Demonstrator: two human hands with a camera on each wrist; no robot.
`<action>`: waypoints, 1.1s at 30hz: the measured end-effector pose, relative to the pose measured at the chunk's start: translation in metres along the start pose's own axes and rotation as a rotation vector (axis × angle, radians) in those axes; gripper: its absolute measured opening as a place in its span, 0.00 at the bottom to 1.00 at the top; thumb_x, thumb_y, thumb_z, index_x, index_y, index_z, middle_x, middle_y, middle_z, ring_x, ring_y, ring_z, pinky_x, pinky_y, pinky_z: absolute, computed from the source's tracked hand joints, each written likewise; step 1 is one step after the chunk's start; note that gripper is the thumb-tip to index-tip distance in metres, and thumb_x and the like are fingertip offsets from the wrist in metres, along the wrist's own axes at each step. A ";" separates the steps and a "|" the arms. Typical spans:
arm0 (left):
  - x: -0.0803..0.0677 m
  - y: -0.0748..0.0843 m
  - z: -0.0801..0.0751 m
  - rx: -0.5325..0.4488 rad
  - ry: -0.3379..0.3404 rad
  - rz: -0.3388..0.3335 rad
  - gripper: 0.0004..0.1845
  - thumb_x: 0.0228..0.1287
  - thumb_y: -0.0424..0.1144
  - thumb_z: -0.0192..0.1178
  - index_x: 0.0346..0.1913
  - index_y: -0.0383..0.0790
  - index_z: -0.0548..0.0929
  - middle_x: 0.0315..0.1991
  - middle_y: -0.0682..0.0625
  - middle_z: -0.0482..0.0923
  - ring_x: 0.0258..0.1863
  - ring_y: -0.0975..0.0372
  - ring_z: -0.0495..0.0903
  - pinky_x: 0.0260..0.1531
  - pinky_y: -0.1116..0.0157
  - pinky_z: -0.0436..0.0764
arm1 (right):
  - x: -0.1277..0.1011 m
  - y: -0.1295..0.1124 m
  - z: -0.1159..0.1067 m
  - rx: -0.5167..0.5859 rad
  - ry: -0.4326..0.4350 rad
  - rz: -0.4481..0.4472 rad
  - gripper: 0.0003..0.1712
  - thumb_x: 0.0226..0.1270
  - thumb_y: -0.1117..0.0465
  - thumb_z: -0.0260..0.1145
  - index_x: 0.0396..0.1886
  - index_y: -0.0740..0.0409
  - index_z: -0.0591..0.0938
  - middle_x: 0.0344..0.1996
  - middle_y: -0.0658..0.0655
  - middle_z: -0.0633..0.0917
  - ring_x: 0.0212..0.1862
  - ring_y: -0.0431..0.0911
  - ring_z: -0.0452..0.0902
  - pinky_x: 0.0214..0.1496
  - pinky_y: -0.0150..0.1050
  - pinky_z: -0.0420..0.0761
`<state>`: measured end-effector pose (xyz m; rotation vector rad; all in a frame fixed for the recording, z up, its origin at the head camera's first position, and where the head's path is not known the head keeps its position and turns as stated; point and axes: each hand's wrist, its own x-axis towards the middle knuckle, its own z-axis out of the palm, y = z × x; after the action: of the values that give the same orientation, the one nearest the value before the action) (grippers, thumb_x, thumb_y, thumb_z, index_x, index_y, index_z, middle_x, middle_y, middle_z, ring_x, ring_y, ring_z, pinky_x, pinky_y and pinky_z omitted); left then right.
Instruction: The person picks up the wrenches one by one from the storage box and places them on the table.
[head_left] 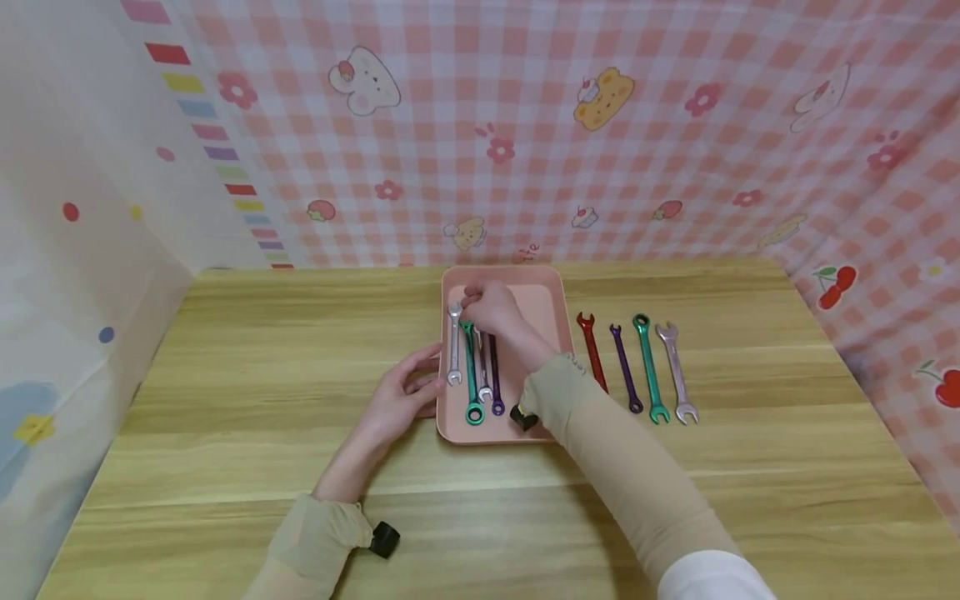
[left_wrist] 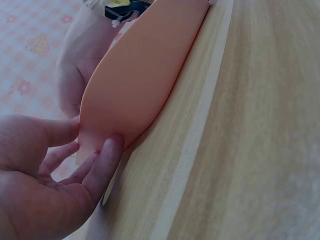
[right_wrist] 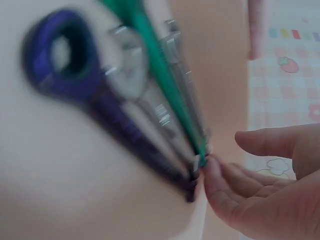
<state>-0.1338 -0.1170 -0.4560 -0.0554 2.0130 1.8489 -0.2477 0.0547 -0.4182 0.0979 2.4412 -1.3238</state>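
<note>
A pink tray (head_left: 540, 287) sits mid-table and holds a silver wrench (head_left: 453, 350), a green wrench (head_left: 471, 375), a small silver wrench (head_left: 484, 379) and a purple wrench (head_left: 496, 379) side by side. My right hand (head_left: 474, 298) hovers over their far ends. In the right wrist view one of its fingertips (right_wrist: 209, 167) touches the tip of the green wrench (right_wrist: 165, 80), with the thumb held apart. My left hand (head_left: 427, 379) rests against the tray's left wall (left_wrist: 145, 75), thumb and straight fingers (left_wrist: 107, 155) touching it.
On the wooden table (head_left: 262, 358) right of the tray lie a red wrench (head_left: 592, 350), a purple wrench (head_left: 626, 368), a green wrench (head_left: 649, 367) and a pale silver wrench (head_left: 677, 371) in a row. Patterned cloth walls (head_left: 600, 150) close in the back and sides.
</note>
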 end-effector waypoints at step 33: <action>0.001 -0.003 -0.002 -0.013 0.008 0.007 0.34 0.77 0.26 0.54 0.82 0.42 0.62 0.75 0.33 0.67 0.68 0.45 0.78 0.54 0.63 0.92 | 0.006 0.005 0.015 0.002 -0.053 -0.041 0.22 0.71 0.62 0.70 0.64 0.61 0.84 0.61 0.61 0.88 0.63 0.53 0.84 0.71 0.43 0.84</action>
<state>-0.1344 -0.1188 -0.4587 -0.0589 2.0092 1.8692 -0.2481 0.0446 -0.4317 0.0129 2.4102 -1.3293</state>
